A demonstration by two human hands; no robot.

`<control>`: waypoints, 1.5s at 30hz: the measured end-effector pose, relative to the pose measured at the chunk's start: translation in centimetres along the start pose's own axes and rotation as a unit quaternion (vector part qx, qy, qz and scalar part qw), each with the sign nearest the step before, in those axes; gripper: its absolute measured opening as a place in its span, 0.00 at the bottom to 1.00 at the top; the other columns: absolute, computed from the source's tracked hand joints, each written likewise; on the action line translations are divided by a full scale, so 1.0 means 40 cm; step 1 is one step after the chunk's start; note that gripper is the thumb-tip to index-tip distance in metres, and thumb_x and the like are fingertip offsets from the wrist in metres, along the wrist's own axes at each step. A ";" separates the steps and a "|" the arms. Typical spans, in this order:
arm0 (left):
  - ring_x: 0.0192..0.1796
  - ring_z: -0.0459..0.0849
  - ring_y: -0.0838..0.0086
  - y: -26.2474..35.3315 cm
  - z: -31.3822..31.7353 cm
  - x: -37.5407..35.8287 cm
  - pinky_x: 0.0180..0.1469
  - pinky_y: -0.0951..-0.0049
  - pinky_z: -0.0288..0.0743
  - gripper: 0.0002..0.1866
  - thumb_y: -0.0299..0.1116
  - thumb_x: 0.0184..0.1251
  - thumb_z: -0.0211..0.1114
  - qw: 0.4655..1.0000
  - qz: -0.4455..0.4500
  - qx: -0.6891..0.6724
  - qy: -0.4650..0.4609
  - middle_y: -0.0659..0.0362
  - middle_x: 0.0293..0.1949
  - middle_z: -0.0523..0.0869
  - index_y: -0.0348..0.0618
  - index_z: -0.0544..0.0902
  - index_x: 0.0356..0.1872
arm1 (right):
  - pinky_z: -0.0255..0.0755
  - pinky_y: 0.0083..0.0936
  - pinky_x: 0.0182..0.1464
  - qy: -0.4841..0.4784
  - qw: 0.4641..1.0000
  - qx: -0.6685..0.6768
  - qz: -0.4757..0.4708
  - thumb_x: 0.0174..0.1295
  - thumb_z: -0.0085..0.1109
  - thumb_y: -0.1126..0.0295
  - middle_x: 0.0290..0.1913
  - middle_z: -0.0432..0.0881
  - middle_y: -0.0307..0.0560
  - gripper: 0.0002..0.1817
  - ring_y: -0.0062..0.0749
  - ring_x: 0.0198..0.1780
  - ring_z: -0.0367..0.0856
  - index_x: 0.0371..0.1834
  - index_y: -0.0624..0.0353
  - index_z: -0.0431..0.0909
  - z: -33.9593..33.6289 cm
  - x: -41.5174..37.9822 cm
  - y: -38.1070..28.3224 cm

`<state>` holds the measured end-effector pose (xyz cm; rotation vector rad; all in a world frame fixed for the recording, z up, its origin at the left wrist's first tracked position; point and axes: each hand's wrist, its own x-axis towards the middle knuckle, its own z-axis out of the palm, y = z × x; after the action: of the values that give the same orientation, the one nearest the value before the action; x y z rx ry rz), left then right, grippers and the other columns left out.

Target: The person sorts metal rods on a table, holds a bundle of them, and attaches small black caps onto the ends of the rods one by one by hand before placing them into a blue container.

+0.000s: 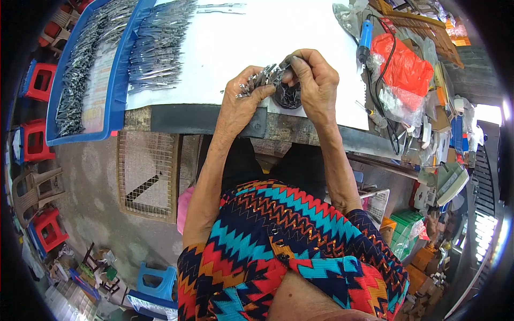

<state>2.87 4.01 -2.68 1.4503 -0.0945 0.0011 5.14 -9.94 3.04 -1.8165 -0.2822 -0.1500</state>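
My left hand [243, 99] grips a fanned bundle of small metal parts [261, 79] at the near edge of the white work surface [241, 37]. My right hand [316, 80] pinches the top end of the same bundle with fingertips. Below the hands lies a dark heap of small metal pieces [287, 97] on the white sheet. Rows of the same thin metal parts [158, 45] lie sorted at the sheet's left side.
A blue tray [80, 69] holds several rows of metal parts at left. A blue-handled soldering iron [364, 37], a red plastic bag [404, 67] and cluttered boxes sit at right. Red and blue stools [37, 139] stand on the floor.
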 end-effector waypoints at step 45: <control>0.29 0.74 0.85 0.008 -0.003 -0.003 0.32 0.84 0.67 0.09 0.31 0.56 0.66 1.000 0.004 0.021 0.000 0.66 0.26 0.80 0.41 0.80 0.37 | 0.70 0.30 0.29 -0.001 0.963 -0.269 -0.024 0.53 0.56 0.74 0.29 0.77 0.52 0.06 0.39 0.27 0.78 0.32 0.64 0.74 -0.038 -0.100 0.108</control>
<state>2.73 4.18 -2.41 1.4910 -0.1009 0.0104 2.54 -12.90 -1.59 -2.3502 -0.3053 -0.2802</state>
